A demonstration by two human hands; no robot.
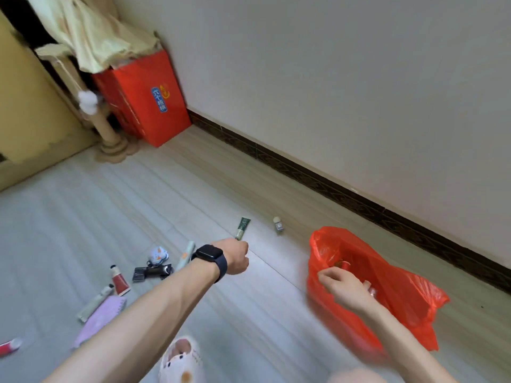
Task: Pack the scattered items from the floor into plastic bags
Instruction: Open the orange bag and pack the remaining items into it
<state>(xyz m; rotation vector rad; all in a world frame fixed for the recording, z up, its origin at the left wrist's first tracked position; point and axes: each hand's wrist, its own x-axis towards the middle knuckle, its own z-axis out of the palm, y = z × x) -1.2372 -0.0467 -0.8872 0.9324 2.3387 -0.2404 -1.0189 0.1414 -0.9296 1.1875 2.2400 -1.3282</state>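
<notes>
Container: one red plastic bag (398,294) lies open on the floor (262,313) near the wall (359,92), well right of the loose items.
Contents: a red-capped item (344,264) and a pinkish bottle (369,288) show inside; the rest is hidden by the plastic.
Right hand (343,286): fingers curled on the bag's near rim, grasping it.
Left hand (233,257): knuckles up, watch (208,258) on the wrist, fingers hidden behind the back of the hand. The green tube (243,227) meets it at its near end; whether it is grasped cannot be told.
Tubes on floor: five: the green one, a pale tube (185,254) partly behind the left wrist, a red-and-white tube (119,280), a grey tube (95,302), a red tube (9,346) at the left edge.
Other loose items: four: a small bottle (278,225) standing alone, a blue-and-white trinket (159,255), a dark object (152,272), blurred, a lilac packet (101,317).
Surroundings: a red box (146,100) in the corner, a draped cloth (91,34) over it, a scratching post (106,125) beside it.
Obstruction: the left forearm crosses over the left cluster; a slipper (181,360) sits at the bottom edge.
</notes>
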